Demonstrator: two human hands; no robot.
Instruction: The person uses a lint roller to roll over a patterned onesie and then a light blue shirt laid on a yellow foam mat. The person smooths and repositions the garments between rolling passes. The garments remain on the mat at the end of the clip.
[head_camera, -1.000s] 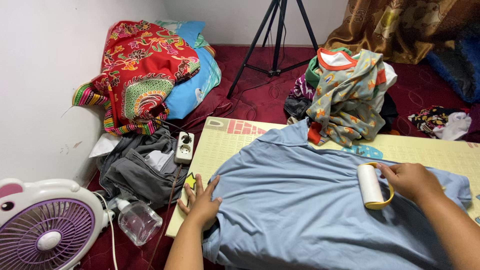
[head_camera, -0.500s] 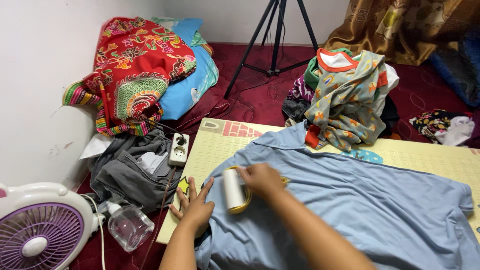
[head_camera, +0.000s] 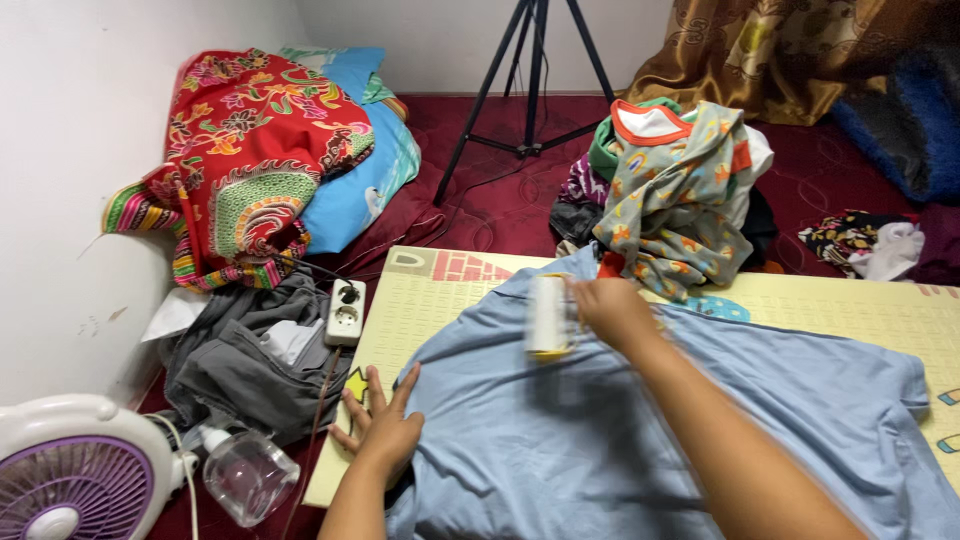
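Note:
A light blue shirt (head_camera: 640, 430) lies spread over a pale yellow play mat (head_camera: 420, 290). My left hand (head_camera: 382, 425) presses flat on the shirt's left edge, fingers apart. My right hand (head_camera: 612, 310) grips a lint roller (head_camera: 548, 315) with a white roll and yellow handle, held against the upper part of the shirt near its collar. The roller and the hand are blurred.
A heap of patterned clothes (head_camera: 680, 195) sits at the mat's far edge. Grey garments (head_camera: 240, 365), a white power strip (head_camera: 346, 311) and a clear spray bottle (head_camera: 245, 475) lie to the left. A small fan (head_camera: 75, 475) stands at bottom left; a tripod (head_camera: 525, 85) behind.
My right hand swept the lint roller from the shirt's right side to its left edge, then up toward the collar. My left hand stayed pressed on the left edge.

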